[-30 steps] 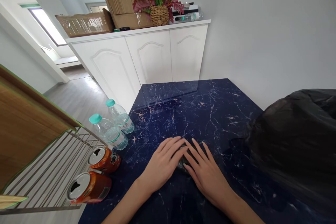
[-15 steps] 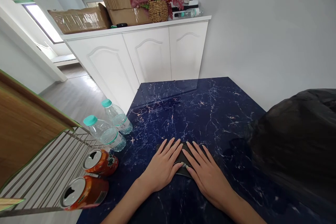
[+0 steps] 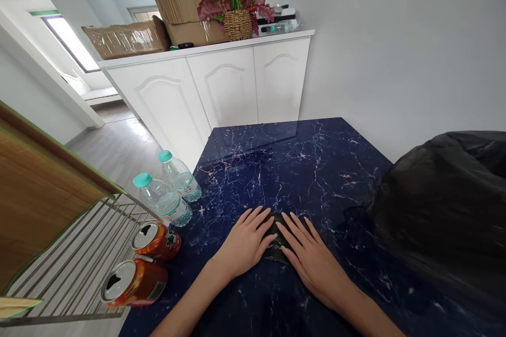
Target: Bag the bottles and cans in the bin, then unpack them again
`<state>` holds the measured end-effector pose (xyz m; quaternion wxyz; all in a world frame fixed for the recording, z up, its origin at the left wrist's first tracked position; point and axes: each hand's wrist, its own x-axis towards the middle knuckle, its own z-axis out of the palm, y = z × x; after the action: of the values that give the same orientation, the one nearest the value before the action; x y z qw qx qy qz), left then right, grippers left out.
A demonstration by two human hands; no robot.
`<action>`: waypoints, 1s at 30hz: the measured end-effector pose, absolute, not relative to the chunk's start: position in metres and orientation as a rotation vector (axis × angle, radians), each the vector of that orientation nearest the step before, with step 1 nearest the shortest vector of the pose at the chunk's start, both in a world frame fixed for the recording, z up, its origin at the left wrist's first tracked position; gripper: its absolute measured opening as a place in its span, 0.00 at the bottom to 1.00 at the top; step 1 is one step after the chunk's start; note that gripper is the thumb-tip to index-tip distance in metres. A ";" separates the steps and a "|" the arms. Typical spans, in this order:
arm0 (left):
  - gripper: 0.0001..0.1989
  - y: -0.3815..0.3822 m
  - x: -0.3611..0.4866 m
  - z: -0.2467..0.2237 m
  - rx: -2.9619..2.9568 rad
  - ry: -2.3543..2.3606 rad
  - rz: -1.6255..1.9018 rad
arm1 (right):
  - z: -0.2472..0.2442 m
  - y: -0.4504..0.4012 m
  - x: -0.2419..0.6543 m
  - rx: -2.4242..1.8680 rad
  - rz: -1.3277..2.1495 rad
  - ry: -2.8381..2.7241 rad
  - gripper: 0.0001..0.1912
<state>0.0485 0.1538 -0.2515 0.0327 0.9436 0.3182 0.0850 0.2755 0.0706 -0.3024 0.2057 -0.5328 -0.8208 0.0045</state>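
Both palms lie face down on a small flat black sheet (image 3: 275, 253), which looks like folded plastic film, on the blue marbled tabletop (image 3: 272, 168). My left hand (image 3: 249, 242) covers its left part with the fingers stretched out and the thumb angled inward. My right hand (image 3: 306, 255) presses on the right part, fingers spread and pointing forward. A narrow strip of the black sheet shows between the two thumbs; its remaining surface is hidden under the hands. Neither hand grips anything.
At the table's left edge stand two clear bottles with teal caps (image 3: 169, 205) and two opened orange cans (image 3: 158, 242), beside a wire rack (image 3: 67, 268). A large black plastic bag (image 3: 443, 205) bulges on the right. Behind is a white cabinet (image 3: 225, 89) bearing cardboard boxes (image 3: 126, 39) and a flower basket (image 3: 237, 25).
The view has tilted up slightly, so background things sit lower. My hands stay flat on the black sheet, and the pale spot near my left thumb no longer shows.
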 end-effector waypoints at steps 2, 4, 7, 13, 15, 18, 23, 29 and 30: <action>0.23 0.158 0.057 -0.244 2.815 1.038 0.304 | -0.296 0.061 0.282 -1.482 0.052 -2.253 0.34; 0.22 0.163 0.068 -0.239 2.730 1.082 0.302 | -0.291 0.047 0.293 -1.489 0.069 -2.208 0.35; 0.24 0.173 0.083 -0.235 2.673 1.090 0.247 | -0.289 0.024 0.314 -1.513 0.061 -2.118 0.35; 0.18 0.191 0.098 -0.221 2.582 0.929 0.073 | -0.302 -0.014 0.363 -1.707 0.125 -1.982 0.33; 0.15 0.196 0.101 -0.211 2.527 0.852 0.008 | -0.307 -0.021 0.375 -1.745 0.138 -1.919 0.33; 0.11 0.206 0.110 -0.197 2.442 0.793 -0.068 | -0.312 -0.024 0.385 -1.758 0.154 -1.809 0.30; 0.10 0.234 0.140 -0.176 2.340 0.742 -0.060 | -0.315 -0.021 0.389 -1.708 0.168 -1.725 0.22; 0.20 0.272 0.176 -0.155 2.342 0.743 -0.196 | -0.313 -0.021 0.389 -1.710 0.171 -1.670 0.19; 0.25 0.275 0.179 -0.154 2.362 0.762 -0.259 | -0.312 -0.021 0.389 -1.709 0.173 -1.665 0.20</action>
<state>0.1788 0.2748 -0.1543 0.3175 0.8976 0.2896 -0.0986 0.3887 -0.0211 -0.3117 0.3660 -0.6649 -0.6476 0.0673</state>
